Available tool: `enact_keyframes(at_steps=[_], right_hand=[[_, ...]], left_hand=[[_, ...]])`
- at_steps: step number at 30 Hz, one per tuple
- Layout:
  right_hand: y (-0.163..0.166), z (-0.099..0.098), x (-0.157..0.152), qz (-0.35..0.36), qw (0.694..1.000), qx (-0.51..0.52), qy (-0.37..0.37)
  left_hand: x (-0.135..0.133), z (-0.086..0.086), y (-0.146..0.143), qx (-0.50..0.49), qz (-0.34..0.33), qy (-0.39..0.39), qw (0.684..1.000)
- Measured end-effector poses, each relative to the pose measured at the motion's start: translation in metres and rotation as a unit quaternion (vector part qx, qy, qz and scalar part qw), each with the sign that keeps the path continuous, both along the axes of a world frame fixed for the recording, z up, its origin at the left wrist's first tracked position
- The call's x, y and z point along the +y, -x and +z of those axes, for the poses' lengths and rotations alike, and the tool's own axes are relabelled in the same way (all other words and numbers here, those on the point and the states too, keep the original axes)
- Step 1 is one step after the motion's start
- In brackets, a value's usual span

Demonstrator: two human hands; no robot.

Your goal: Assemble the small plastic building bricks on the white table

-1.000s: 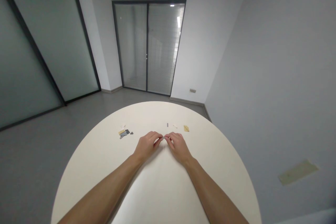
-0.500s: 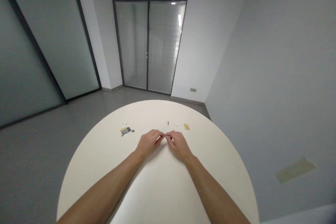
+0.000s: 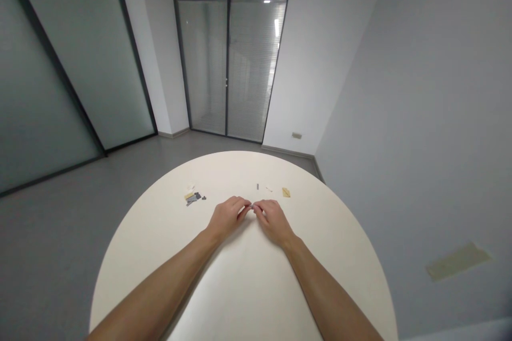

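My left hand (image 3: pixel 227 215) and my right hand (image 3: pixel 272 218) meet fingertip to fingertip over the middle of a round cream table (image 3: pixel 244 282). Both are closed in a pinch on one tiny grey piece (image 3: pixel 252 205) held between them; it is too small to name further. A small heap of grey and tan pieces (image 3: pixel 193 197) lies to the left of my left hand. Beyond my right hand lie a thin grey piece (image 3: pixel 257 186), a tiny white piece (image 3: pixel 269 189) and a tan piece (image 3: pixel 286 192).
The table stands in a bare room with a grey floor. A glass double door (image 3: pixel 230 66) is straight ahead, a glass partition (image 3: pixel 60 64) runs along the left, and a plain wall (image 3: pixel 420 117) stands close on the right.
My hands keep the same pinch on the small piece. The view has tilted slightly, so the table and the pieces sit a little higher in the picture.
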State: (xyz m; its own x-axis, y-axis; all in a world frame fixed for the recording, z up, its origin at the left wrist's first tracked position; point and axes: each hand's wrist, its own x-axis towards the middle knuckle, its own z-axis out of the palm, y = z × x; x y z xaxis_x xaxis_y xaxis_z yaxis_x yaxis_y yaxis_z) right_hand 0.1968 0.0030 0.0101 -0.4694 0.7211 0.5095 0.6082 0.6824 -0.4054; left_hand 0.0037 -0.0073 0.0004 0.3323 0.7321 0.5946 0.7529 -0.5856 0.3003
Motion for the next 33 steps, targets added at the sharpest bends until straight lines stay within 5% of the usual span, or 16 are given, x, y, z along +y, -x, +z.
enact_keyframes(at_steps=[9,33], right_hand=[[0.0014,-0.0011,0.0009,0.009,1.0,0.004,0.013],[-0.0041,-0.0005,0.0024,0.002,0.999,0.031,-0.018]], left_hand=[[0.002,-0.0005,0.001,-0.012,-0.037,-0.025,0.999],[-0.0003,0.0013,-0.0011,-0.004,-0.01,-0.027,1.0]])
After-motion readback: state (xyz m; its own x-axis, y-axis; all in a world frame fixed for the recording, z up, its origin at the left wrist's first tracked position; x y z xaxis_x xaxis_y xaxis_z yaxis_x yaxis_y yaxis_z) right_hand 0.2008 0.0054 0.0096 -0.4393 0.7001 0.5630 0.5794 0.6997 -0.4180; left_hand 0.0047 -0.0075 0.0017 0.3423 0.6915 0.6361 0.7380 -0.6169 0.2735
